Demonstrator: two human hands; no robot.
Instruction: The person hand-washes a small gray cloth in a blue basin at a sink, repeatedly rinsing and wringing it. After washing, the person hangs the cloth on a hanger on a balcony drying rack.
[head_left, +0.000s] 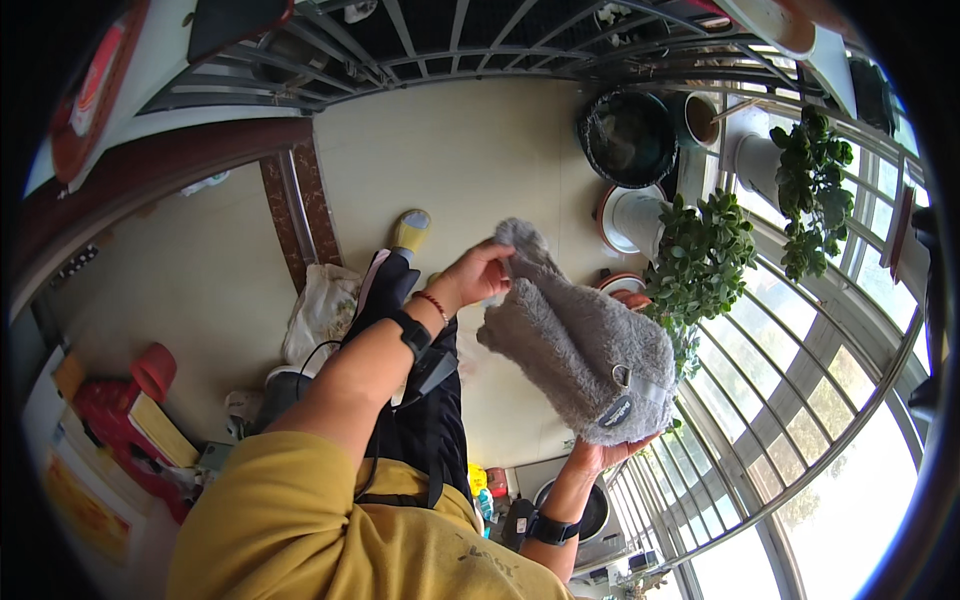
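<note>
A grey plush pet garment (577, 337) with a metal D-ring, a pale strap and a dark oval patch is held up in front of me. The fingers of my left hand (484, 271) pinch its narrow end at the upper left. My right hand (611, 452) grips the wide end from below, near the patch, with its fingers partly hidden by the fabric. The garment hangs at a slant between both hands, above the tiled floor.
Potted green plants (701, 255) line the barred window at the right, beside a dark tub (627, 139). Metal rack bars (457, 56) cross the top. A door threshold (300, 206) lies left. Near my legs is a pale crumpled cloth or bag (322, 311).
</note>
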